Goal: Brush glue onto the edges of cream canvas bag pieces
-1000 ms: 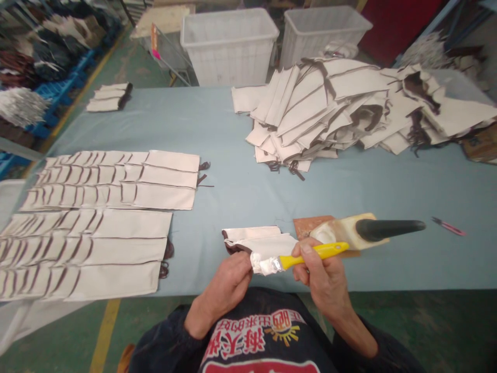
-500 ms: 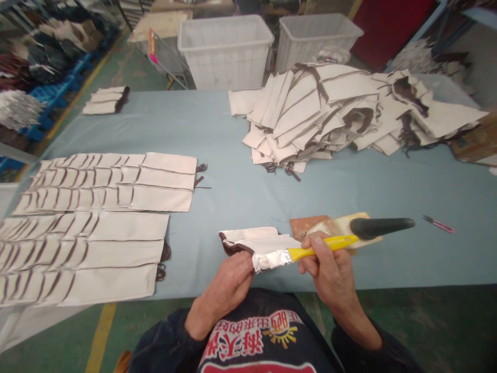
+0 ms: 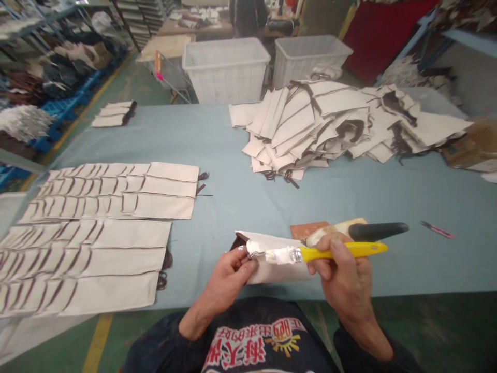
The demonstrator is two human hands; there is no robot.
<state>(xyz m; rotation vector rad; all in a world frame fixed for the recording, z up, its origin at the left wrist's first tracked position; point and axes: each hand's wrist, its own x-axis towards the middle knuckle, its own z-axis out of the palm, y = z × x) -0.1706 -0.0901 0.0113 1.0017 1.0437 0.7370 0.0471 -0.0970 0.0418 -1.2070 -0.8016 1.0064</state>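
My right hand [image 3: 344, 277] is closed round the yellow handle of a paintbrush [image 3: 341, 252]. White paste-like stuff coats its bristles, which lie over a cream fabric piece [image 3: 277, 273] with a dark brown edge. The left end of that piece is pinched by my left hand [image 3: 231, 277], fingers at its brown-edged opening. White specks show on the left fingertips. Just beyond my right hand lies a pale container [image 3: 330, 229] with a black handle-like object [image 3: 378, 230] across it, partly hidden by the hand. An orange-brown block [image 3: 306, 230] sits beside it.
Overlapping rows of cream pieces [image 3: 116, 259] cover the table's left side. A large heap of them [image 3: 310, 119] lies at the back right. A small pink-handled cutter [image 3: 438, 229] rests at right. White bins [image 3: 227, 70] stand behind the table [image 3: 217, 145].
The fabric piece has turned, showing more of its front face. My left fingers have shifted to its edge, and the brush has tilted flatter. The camera view has tipped up slightly.
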